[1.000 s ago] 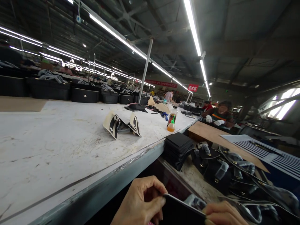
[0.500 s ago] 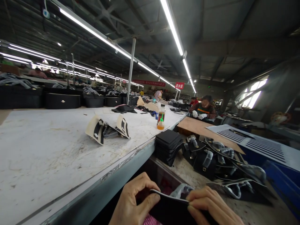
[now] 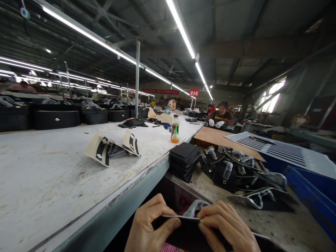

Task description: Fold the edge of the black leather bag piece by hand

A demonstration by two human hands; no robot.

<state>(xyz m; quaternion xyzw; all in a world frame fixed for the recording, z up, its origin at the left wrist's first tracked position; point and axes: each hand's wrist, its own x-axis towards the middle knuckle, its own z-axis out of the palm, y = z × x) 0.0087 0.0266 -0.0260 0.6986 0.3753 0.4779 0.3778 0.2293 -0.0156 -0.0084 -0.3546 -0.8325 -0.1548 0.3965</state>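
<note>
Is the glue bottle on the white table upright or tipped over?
Upright: the bottle stands on its base on the table, green nozzle pointing up.

Roof: dark metal trusses (image 3: 236, 45) overhead, a ceiling fan (image 3: 170, 71) hanging far off.
Light: long tube lamps (image 3: 183, 31) run in rows from near to far, all lit.
Window: bright panes (image 3: 270, 101) on the right wall, daylight pouring in.
Bench: a big scuffed white worktable (image 3: 52, 168) fills the left, a steel post (image 3: 137, 77) rising from it.
Far wall: a red banner (image 3: 160, 91) and a small red sign (image 3: 194, 92).
Right side: a brown board (image 3: 217, 137), then a blue crate (image 3: 312, 182) near the edge.
</note>
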